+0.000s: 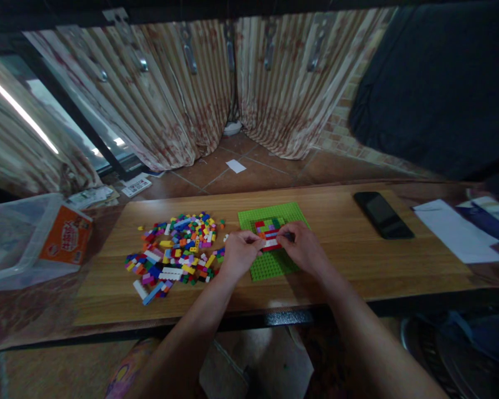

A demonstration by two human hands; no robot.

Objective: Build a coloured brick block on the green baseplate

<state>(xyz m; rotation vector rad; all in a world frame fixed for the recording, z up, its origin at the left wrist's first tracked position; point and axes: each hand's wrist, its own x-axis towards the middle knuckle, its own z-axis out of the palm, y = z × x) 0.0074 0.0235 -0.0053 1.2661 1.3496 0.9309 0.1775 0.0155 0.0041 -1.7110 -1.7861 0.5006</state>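
Note:
A green studded baseplate (291, 210) lies on the wooden board in front of me. On it sits a small block of colourful toy bricks (261, 225), with red, green, purple and orange among them. At the near side of this block is a white brick (270, 243), over red ones. My left hand (240, 254) is closed, its thumb and fingers pinching the white brick's left end. From the other side, my right hand (305, 247) closes on the right end. Fingertips partly cover the brick, and I cannot tell whether it is pressed down fully. Something dark shows by the right fingers.
Many loose bricks (178, 253) spread over the board's (336, 277) left part. A clear plastic bin (20, 238) with an orange label stands further left. To the right lie a black phone (383, 215) and white paper (457, 230). Striped curtains (183, 111) hang behind.

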